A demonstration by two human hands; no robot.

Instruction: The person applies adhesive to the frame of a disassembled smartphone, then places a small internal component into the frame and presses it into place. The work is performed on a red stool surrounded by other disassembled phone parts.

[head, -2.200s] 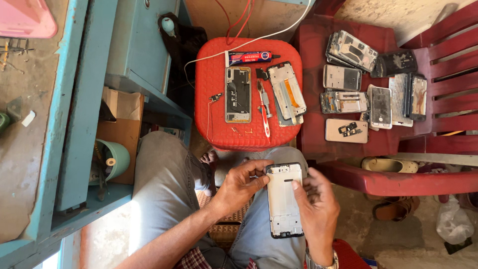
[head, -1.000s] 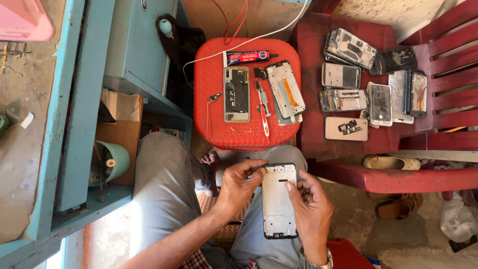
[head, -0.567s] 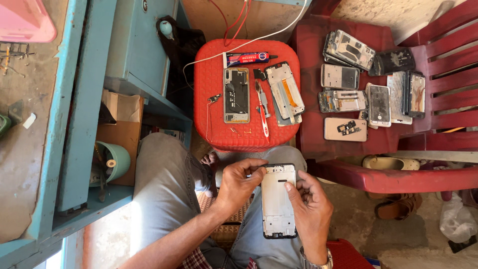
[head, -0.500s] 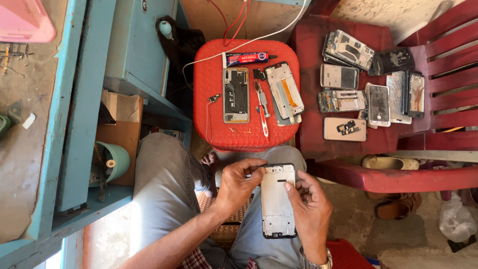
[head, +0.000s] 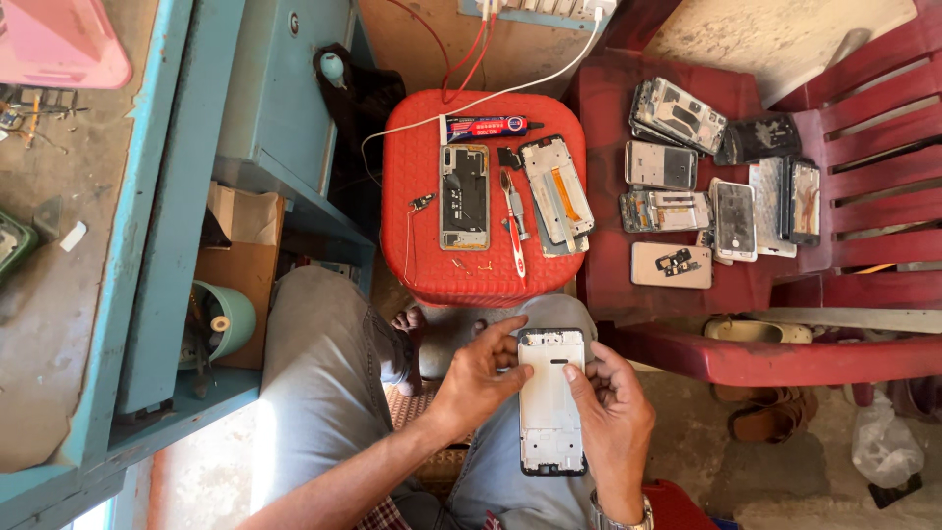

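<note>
- Red plastic stool, centre: opened phone body, white display frame with orange flex, red-handled tool, glue tube along far edge, small loose parts near front edge.
- Red plastic chair, just right of stool: about eight stripped phone frames and backs spread over seat, some overlapping, gold back cover nearest front edge.
- Blue workbench, left: small clutter on top.

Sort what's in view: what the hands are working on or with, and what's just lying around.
In hand:
- white phone frame, held over the lap
- left hand at its upper left edge
- right hand along its right side, fingertip on its face

Lying about:
- open phone, red-handled tool and glue tube on the red stool
- phone parts on the red chair
</note>
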